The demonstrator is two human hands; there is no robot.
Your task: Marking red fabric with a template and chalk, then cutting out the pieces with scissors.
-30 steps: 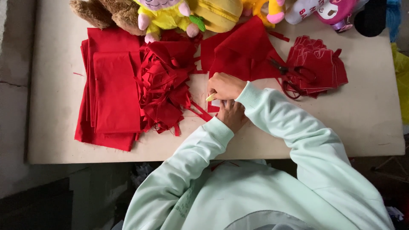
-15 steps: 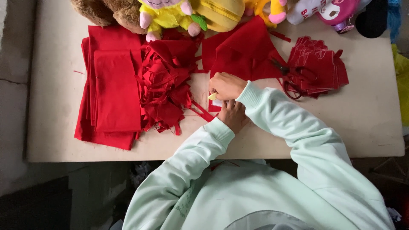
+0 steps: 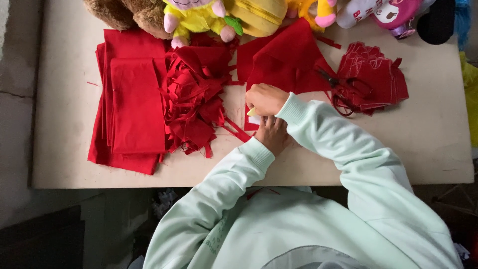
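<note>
Table [image 3: 74, 164] | right hand [image 3: 266, 98] grips pale chalk [image 3: 251, 112], pointing left

pale mint sweatshirt [image 3: 318, 224], long sleeves, ribbed cuffs [image 3: 259, 153].

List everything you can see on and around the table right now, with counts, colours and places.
table: one, beige, fills the view
folded cloth: one stack, red, left
cloth scraps: one heap, red, left of centre
large cloth piece: one, red, centre back
cut cloth shapes: one stack, red, right
scissors: one pair, dark, on the cut shapes
soft toys: several, mixed colours, back edge
left hand: pressing down, centre
right hand: holding a small pale object
</note>
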